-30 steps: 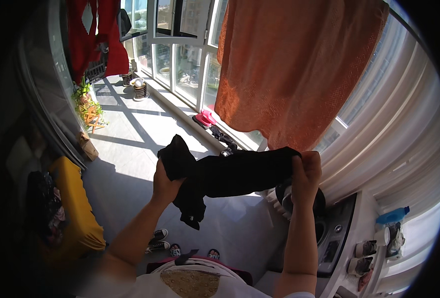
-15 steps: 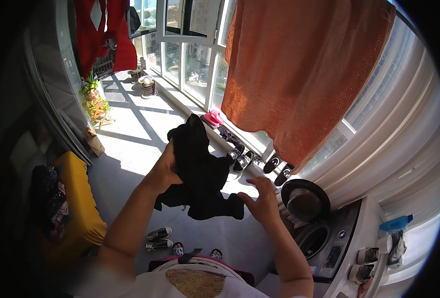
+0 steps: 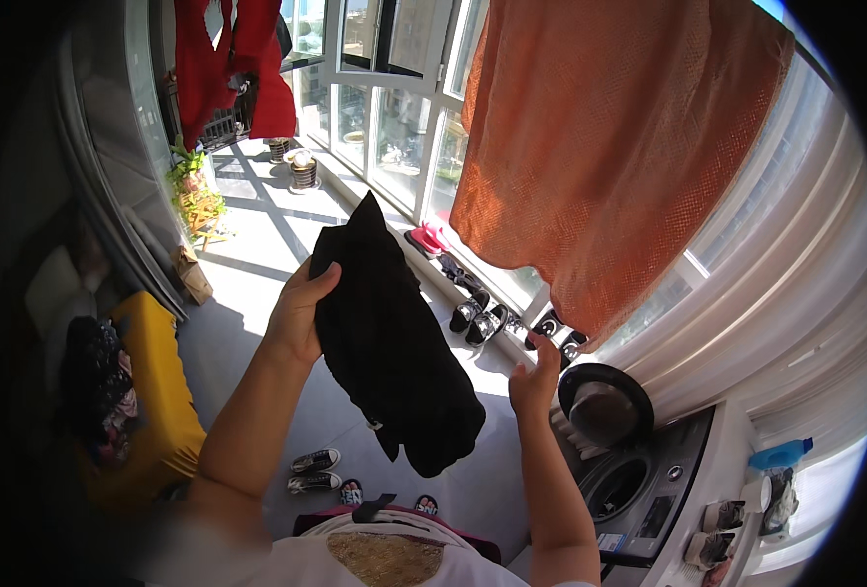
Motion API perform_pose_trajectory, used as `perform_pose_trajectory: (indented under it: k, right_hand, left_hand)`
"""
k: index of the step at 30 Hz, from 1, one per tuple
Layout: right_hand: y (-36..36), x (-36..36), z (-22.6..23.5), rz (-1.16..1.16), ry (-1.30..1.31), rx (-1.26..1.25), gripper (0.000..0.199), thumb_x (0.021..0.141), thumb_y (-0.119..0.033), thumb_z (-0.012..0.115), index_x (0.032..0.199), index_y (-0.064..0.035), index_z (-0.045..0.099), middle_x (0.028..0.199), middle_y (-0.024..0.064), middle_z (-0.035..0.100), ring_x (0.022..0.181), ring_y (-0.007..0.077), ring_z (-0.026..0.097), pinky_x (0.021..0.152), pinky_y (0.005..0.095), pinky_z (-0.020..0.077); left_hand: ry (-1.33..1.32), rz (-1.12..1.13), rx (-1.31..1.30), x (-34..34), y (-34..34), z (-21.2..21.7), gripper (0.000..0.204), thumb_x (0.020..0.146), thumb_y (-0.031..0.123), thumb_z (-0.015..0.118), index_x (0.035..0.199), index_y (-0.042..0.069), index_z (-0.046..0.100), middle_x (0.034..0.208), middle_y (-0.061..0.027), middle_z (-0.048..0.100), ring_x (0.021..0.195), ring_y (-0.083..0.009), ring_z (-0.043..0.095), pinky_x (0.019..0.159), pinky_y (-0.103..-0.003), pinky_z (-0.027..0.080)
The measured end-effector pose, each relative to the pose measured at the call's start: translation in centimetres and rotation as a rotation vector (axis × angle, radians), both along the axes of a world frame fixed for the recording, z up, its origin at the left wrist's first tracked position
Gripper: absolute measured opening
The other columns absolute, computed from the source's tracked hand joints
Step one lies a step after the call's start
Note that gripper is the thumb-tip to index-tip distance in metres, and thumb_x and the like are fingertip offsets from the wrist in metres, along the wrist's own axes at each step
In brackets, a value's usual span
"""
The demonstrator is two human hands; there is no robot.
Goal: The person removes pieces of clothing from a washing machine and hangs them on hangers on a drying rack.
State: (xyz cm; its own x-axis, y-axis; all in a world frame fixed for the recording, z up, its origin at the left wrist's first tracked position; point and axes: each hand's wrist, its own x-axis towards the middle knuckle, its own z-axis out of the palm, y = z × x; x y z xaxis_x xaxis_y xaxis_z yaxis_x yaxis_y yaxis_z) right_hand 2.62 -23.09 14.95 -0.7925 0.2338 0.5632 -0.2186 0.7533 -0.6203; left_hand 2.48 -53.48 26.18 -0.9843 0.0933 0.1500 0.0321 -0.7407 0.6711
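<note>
Nearest, at the lower edge, a white top with a gold patch (image 3: 387, 558), and beneath it on the pale floor (image 3: 257, 254) small dark sneakers (image 3: 314, 470). Raised above these, the left hand (image 3: 296, 313), fingers curled over the upper edge of a black garment (image 3: 394, 352) and gripping it. Hanging from that grip: a dull, deep black cloth, bunched and folded on itself, peaked at the top, widening downward to a rounded lump with a small tail at the bottom, no pattern visible. Just beside its lower right side, the right hand (image 3: 536, 377), fingers loosely spread, empty, apart from the cloth. Low right, a grey washing machine (image 3: 639, 489) with its round door swung up. Left, a yellow seat (image 3: 155, 391) in shadow. Farther off, a row of shoes (image 3: 482, 318) along the window sill, an orange cloth (image 3: 610, 147) hanging overhead, a potted plant (image 3: 194, 191), and red clothing (image 3: 223, 64) hung at the far end.
</note>
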Motion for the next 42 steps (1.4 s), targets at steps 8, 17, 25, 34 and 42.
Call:
perform_pose_trajectory:
  k: [8, 17, 25, 34, 42]
  right_hand:
    - [-8.2, 2.0, 2.3, 0.523, -0.288, -0.181, 0.045, 0.074, -0.017, 0.071, 0.114, -0.0038, 0.055, 0.107, 0.0204, 0.060, 0.098, 0.0355, 0.059, 0.082, 0.0383, 0.0464]
    - [-7.3, -0.9, 4.1, 0.310, -0.408, -1.111, 0.018, 0.083, -0.008, 0.057, 0.097, 0.0029, 0.060, 0.084, 0.0085, 0.064, 0.072, 0.0173, 0.060, 0.066, 0.0269, 0.0470]
    - [-7.6, -0.1, 4.7, 0.223, -0.330, -1.497, 0.025, 0.086, -0.010, 0.056, 0.107, 0.0041, 0.056, 0.099, 0.0150, 0.062, 0.085, 0.0260, 0.063, 0.076, 0.0352, 0.0526]
    - [-5.3, 1.3, 8.2, 0.478, -0.604, -1.227, 0.027, 0.082, -0.011, 0.059, 0.104, 0.0060, 0.057, 0.090, 0.0132, 0.065, 0.077, 0.0226, 0.064, 0.070, 0.0321, 0.0533]
    - [0.4, -2.1, 4.5, 0.221, -0.482, -0.497, 0.036, 0.076, -0.024, 0.069, 0.094, 0.0068, 0.063, 0.084, 0.0131, 0.067, 0.067, 0.0191, 0.064, 0.065, 0.0286, 0.0514]
  left_hand:
    - [-0.041, -0.349, 0.010, 0.2, 2.8, -2.4, 0.047, 0.085, 0.012, 0.061, 0.126, -0.001, 0.044, 0.115, -0.0143, 0.057, 0.105, -0.0239, 0.058, 0.093, -0.035, 0.047]
    - [-0.220, 0.343, -1.019, 2.7, 2.8, -11.4, 0.115, 0.066, 0.055, 0.074, 0.140, -0.007, 0.011, 0.135, -0.0262, 0.032, 0.125, -0.0341, 0.037, 0.102, -0.041, 0.033]
    - [-0.296, 0.149, -1.320, 9.5, 4.5, -16.9, 0.133, 0.062, 0.050, 0.080, 0.137, -0.007, -0.015, 0.142, -0.0302, 0.012, 0.133, -0.0402, 0.018, 0.108, -0.045, 0.023]
    - [-0.607, -0.172, -0.004, 4.2, 1.7, -20.5, 0.041, 0.084, 0.012, 0.053, 0.120, -0.006, 0.048, 0.116, -0.0190, 0.056, 0.103, -0.0308, 0.058, 0.091, -0.041, 0.047]
    - [-0.104, -0.418, 0.400, 1.2, 0.8, -8.5, 0.047, 0.082, 0.025, 0.047, 0.120, -0.003, 0.050, 0.116, -0.0191, 0.057, 0.107, -0.0319, 0.056, 0.096, -0.043, 0.043]
